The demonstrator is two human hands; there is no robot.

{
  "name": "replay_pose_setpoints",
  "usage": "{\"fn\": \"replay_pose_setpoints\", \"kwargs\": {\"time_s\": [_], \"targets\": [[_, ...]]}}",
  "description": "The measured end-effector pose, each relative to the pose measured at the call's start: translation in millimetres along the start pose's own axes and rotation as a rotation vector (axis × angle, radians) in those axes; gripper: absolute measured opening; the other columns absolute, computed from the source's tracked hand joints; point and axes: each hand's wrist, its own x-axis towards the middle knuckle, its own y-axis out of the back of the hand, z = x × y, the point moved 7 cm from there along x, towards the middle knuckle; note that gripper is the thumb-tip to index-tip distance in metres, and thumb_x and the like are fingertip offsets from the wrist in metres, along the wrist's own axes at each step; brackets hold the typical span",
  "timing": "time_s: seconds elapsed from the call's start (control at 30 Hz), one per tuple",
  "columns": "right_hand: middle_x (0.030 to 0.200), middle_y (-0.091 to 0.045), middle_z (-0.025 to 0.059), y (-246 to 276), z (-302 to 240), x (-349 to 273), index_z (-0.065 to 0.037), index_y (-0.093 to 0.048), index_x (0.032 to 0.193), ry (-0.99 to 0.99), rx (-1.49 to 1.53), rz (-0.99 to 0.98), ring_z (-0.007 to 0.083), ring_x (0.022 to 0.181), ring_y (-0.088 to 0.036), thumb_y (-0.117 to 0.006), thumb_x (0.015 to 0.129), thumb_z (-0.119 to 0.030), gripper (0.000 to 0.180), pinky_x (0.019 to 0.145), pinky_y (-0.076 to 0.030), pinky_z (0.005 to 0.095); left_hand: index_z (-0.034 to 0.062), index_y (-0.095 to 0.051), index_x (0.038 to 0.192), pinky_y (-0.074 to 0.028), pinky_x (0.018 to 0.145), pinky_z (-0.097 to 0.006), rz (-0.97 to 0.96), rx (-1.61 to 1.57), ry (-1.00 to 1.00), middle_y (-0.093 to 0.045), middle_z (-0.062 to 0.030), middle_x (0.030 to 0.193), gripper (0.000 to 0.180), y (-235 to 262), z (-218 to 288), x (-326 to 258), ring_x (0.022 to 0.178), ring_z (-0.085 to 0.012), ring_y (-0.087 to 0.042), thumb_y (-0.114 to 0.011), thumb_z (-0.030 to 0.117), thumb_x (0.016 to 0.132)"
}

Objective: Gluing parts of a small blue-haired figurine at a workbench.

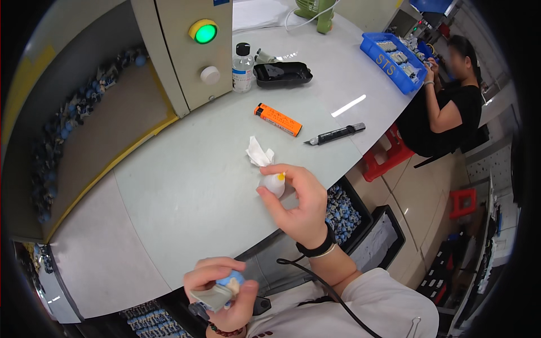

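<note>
Left hand (230,314) low by the table (163,208) edge, fingers closed round a small blue-and-cream toy (231,280). Right hand (303,207) over the table, fingers wrapped on a white bottle (271,185), yellow tip, just beside crumpled tissue (259,153). Orange tube (278,119), cutter knife (337,134) lie farther back.

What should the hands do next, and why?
Perhaps bring the right hand closer to the left hand: the right holds a small white container with a yellow tip, the left holds a small blue-and-beige figure, and the two things are apart.
</note>
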Motion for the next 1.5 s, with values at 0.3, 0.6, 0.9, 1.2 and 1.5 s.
{"fn": "replay_pose_setpoints", "kwargs": {"time_s": [0.3,0.6,0.9,1.2,1.5], "targets": [[0.078,-0.056,0.008,36.6,-29.1,-22.5,0.0,-0.054,0.093,0.32,0.286,0.072,0.0195,0.066,-0.052,-0.07,0.058,-0.026,0.047,0.054,-0.039,0.0278,-0.0011,-0.057,0.09,-0.044,0.065,-0.029,-0.222,0.504,-0.149,-0.06,-0.0142,0.083,0.014,-23.6,40.0,15.4,0.075,-0.0211,-0.057,-0.058,0.002,0.077],[0.052,-0.047,0.0036,3.3,-48.2,-37.3,-0.003,-0.06,0.074,0.239,0.731,-0.298,0.0169,0.039,-0.041,-0.068,0.065,-0.02,0.021,0.036,-0.029,0.0262,-0.0017,-0.057,0.089,-0.042,0.052,-0.022,-0.237,0.089,-0.135,-0.063,-0.0127,0.074,0.046,-8.8,6.9,4.8,0.058,-0.0157,-0.056,-0.08,0.016,0.053],[0.057,-0.054,0.0057,11.5,-56.8,-42.3,-0.002,-0.06,0.08,0.073,0.82,-0.272,0.0166,0.042,-0.045,-0.073,0.062,-0.014,0.025,0.039,-0.033,0.0246,-0.0046,-0.054,0.093,-0.045,0.055,-0.024,-0.21,-0.263,-0.089,-0.061,-0.0143,0.077,0.053,-9.7,2.5,2.9,0.067,-0.0212,-0.062,-0.079,0.023,0.056],[0.055,-0.051,0.0049,14.5,-59.6,-45.2,-0.003,-0.06,0.084,0.086,0.755,-0.299,0.0165,0.042,-0.045,-0.072,0.065,-0.015,0.026,0.038,-0.032,0.025,0.0007,-0.058,0.083,-0.041,0.048,-0.023,-0.245,-0.077,-0.286,-0.061,-0.0131,0.072,0.039,-12.1,12.1,3.3,0.056,-0.0185,-0.057,-0.076,0.025,0.059],[0.057,-0.051,0.0045,7.3,-56.0,-46.3,-0.004,-0.06,0.084,0.112,0.831,-0.311,0.0171,0.045,-0.046,-0.072,0.066,-0.014,0.024,0.04,-0.033,0.0248,-0.0012,-0.051,0.082,-0.041,0.055,-0.024,-0.195,-0.287,-0.18,-0.059,-0.0142,0.075,0.033,-17.9,3.1,-1.9,0.062,-0.0166,-0.052,-0.074,0.015,0.064]]}}
